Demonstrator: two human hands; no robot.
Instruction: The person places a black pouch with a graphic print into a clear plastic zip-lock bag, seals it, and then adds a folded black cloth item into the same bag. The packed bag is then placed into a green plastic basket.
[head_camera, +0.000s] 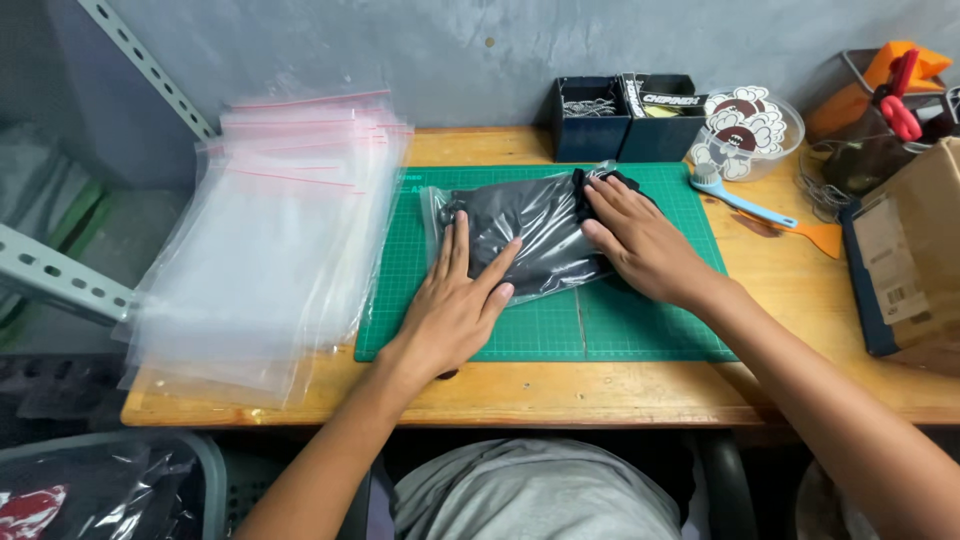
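Pressing flat with the left hand (452, 310), palm down and fingers spread wide, on the near-left part of a clear plastic bag (520, 240) holding a folded black garment (545, 228); no closed grip, hand simply lying open on the plastic. Pressing likewise with the right hand (645, 245), fingers extended and together, on the right end of the bag, where a little black cloth is showing at the bag's mouth; again an open, flat hand rather than a clasp.

Lying across the middle of a green cutting mat (560, 330), the bag with its long side running left to right. Resting on a wooden worktop (620, 395), the mat with its gridded face up.

Left of the mat: a loose stack of empty clear zip bags (270, 240), overhanging the worktop's left edge. Behind the mat, against the grey wall: two dark open boxes (620, 115), touching each other. Right of those boxes: a round clear container (748, 130) with a cartoon pattern. Just right of the mat: a light-blue brush (740, 200) and an orange scraper (815, 235). Further right of the mat: a cardboard box (915, 255) at the worktop's edge.
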